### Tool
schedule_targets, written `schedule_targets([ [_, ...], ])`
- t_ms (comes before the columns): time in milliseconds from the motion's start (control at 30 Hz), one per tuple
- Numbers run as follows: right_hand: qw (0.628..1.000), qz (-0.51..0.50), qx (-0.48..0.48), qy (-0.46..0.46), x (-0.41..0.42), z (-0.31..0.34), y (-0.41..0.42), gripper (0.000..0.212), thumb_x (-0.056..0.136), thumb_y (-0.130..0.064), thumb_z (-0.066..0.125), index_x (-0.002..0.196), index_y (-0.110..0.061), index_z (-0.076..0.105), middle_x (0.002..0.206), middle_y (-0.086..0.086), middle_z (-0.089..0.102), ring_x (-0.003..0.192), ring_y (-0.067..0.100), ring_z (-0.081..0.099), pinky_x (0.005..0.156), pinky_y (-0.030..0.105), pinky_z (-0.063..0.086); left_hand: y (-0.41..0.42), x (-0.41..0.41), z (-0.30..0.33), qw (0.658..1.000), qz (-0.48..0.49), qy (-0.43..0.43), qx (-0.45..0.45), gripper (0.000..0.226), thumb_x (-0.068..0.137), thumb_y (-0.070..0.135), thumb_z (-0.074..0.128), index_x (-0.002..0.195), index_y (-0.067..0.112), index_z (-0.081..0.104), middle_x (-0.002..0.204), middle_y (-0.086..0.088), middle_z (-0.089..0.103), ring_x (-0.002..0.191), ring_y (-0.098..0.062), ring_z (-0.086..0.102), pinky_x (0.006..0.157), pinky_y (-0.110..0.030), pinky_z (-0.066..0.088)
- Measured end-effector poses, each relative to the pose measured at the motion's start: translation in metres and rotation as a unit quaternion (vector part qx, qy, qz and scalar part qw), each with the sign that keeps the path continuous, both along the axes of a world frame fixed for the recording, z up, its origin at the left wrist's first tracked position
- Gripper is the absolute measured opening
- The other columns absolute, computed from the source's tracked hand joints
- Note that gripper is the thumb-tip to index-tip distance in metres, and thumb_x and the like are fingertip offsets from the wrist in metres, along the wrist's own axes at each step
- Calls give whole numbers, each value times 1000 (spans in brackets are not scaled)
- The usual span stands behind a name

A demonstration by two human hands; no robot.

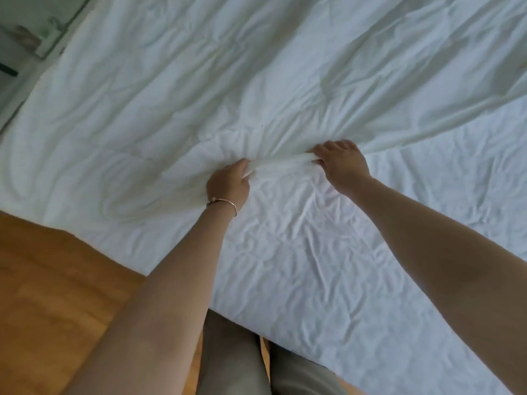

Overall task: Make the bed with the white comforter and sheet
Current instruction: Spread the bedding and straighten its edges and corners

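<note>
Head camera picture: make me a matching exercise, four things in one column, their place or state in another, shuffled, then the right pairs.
Things:
1. cream-white quilted comforter
2. wrinkled white bed sheet
3. thin gold bracelet
4. orange-brown wooden floor

Places or states:
A. on the wrist of the left hand
B. lower left, beside the bed
C. edge bunched and gripped by the left hand and the right hand
D. lies bare on the near part of the mattress

Pairs: 1-C, 2-D, 3-A, 4-B
</note>
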State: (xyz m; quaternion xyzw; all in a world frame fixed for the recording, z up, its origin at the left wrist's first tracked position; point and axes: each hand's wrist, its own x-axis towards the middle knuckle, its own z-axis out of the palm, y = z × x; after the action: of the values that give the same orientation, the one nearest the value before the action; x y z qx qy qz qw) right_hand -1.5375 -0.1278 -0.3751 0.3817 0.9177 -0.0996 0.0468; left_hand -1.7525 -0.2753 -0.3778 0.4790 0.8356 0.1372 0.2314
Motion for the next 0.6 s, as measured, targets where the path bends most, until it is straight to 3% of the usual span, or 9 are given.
schedule_targets([
  [100,996,-19,2,-91,2,14,-13,32,104,-35,35,115,-13,56,99,11,67,91,34,63,74,38,41,-10,4,14,988,-22,-134,-73,21,100,35,46,103,21,60,101,-7,66,97,-31,59,77,-35,44],
  [167,991,-30,-38,-127,24,24,-39,38,105,-39,29,122,-17,54,101,11,68,92,34,64,71,36,38,-28,19,21,974,-47,-187,-120,23,101,35,42,83,27,55,84,0,60,85,-28,57,68,-32,40],
  [267,978,-68,-115,-158,51,34,-99,41,104,-42,26,128,-23,53,108,10,67,99,33,63,79,37,43,-63,38,27,965,-91,-161,-187,35,102,36,39,68,28,44,68,7,49,71,-23,50,61,-30,33],
  [400,953,-107,-247,-136,41,37,-187,43,104,-45,27,139,-29,48,131,10,60,119,32,56,95,37,41,-115,13,28,953,-129,-106,-254,35,101,33,38,70,21,47,71,2,54,65,-18,52,59,-30,37],
  [500,960,-58,-256,-98,24,28,-246,42,105,-43,24,134,-26,49,123,3,62,112,26,58,87,36,43,-152,-11,26,943,-171,-44,-282,30,100,35,40,83,19,59,79,1,60,70,-17,57,62,-28,43],
  [600,969,-8,-238,-70,27,19,-254,39,103,-47,29,125,-22,49,118,-1,57,111,21,55,85,38,44,-165,-11,22,938,-234,-24,-255,17,97,31,46,95,24,61,90,6,59,85,-15,54,71,-27,39],
])
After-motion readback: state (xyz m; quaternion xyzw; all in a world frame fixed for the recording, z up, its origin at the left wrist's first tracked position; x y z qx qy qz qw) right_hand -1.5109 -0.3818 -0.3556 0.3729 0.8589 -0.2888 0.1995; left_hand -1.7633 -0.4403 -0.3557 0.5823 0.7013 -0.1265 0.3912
